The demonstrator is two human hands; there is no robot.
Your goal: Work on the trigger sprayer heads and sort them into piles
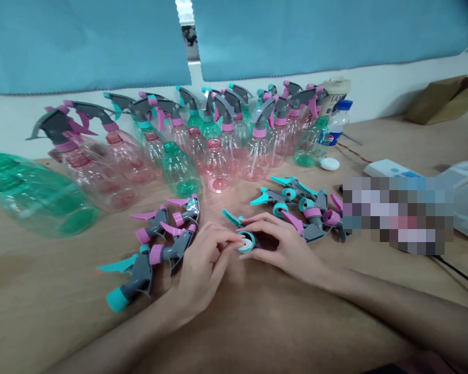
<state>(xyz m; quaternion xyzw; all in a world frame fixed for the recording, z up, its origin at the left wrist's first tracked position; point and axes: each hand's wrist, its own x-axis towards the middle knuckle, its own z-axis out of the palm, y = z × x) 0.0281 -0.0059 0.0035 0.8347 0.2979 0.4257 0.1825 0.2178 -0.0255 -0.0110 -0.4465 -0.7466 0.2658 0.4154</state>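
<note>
Teal-and-grey plastic spray head [252,241], gripped by the right hand [286,245], opens near-left toward the left hand [206,259], which pinches a round white disc [247,244] there.

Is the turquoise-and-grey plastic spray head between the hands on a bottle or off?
Off: the right hand holds the spray head, with no bottle at its turquoise collar.

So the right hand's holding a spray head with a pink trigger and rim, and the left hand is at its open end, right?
Not quite: in the head view, the spray head in the right hand is turquoise in those parts, not pink. The left hand is indeed at its open end.
</note>
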